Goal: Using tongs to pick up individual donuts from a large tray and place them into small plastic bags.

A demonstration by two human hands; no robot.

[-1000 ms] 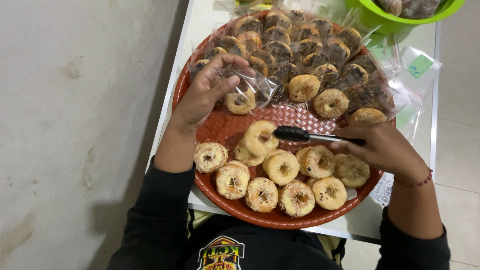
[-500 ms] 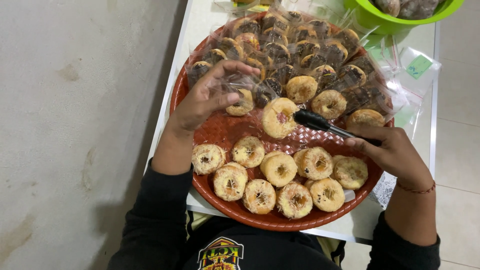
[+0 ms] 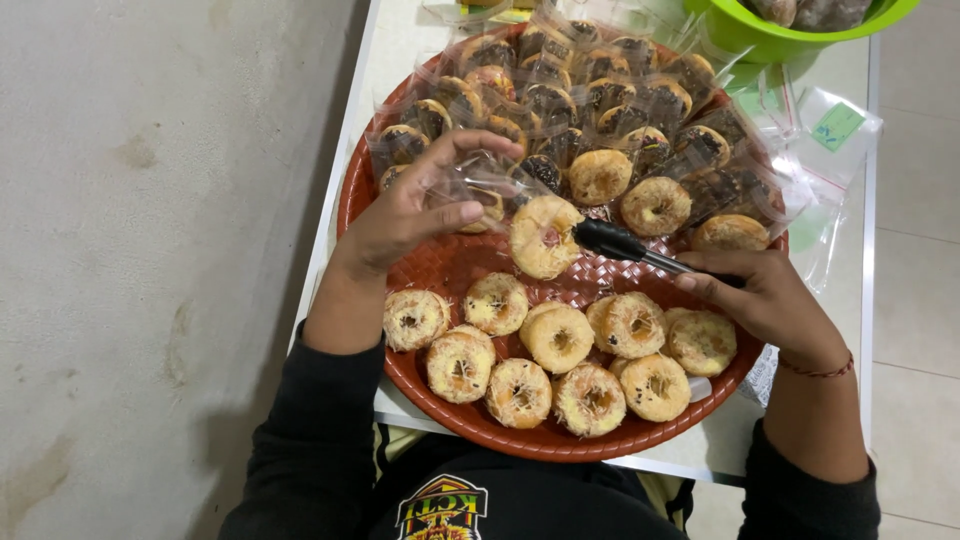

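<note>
My right hand (image 3: 770, 300) grips black tongs (image 3: 640, 248) clamped on a doughnut (image 3: 543, 236) over the red tray (image 3: 450, 270); left hand (image 3: 420, 205) pinches what looks like a clear bag (image 3: 490, 178), approx. touching it.

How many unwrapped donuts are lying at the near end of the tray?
9 donuts on the woven tray: five in a back row, four along the rim. Another hangs in the tongs; wrapped ones may hide more.

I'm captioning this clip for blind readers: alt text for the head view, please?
Seen from above, the right hand holds black tongs gripping a ring-shaped pastry beside a clear plastic bag held by the left hand, over a round red woven tray of bare and bagged pastries.
</note>
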